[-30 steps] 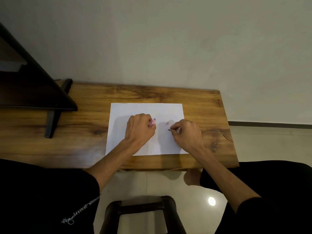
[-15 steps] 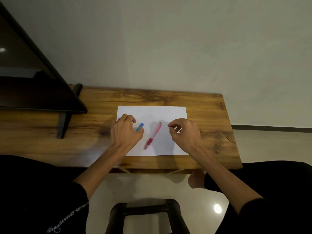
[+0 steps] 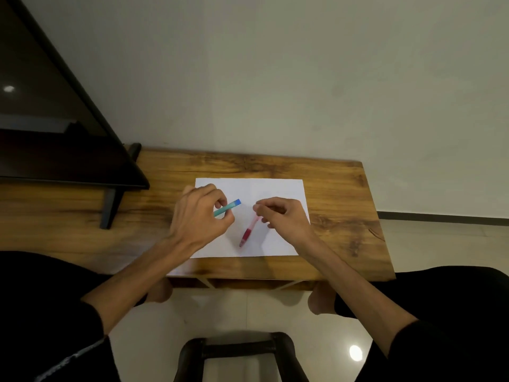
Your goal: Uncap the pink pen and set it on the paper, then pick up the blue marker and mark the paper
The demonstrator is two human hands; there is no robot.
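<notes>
The left hand [image 3: 202, 216] has its fingers curled round a short teal stick with a blue tip [image 3: 228, 208], pinching it between thumb and fingers; the stick is a slim, smooth plastic bar that slants up to the right above the left part of a flat white sheet [image 3: 275, 188]. The right hand [image 3: 283, 216] hovers over the right part of the sheet with its fingers bent and its thumb and forefinger tips brought close together; whether anything is pinched there cannot be told. A red pen [image 3: 248, 232], glossy and tapered, lies on the sheet between the hands, its far end under the right fingers and its tip pointing near. The sheet rests on a wooden table [image 3: 344, 216] with strong dark grain. A dark screen [image 3: 55, 133] on a slanted leg stands at the far left.
</notes>
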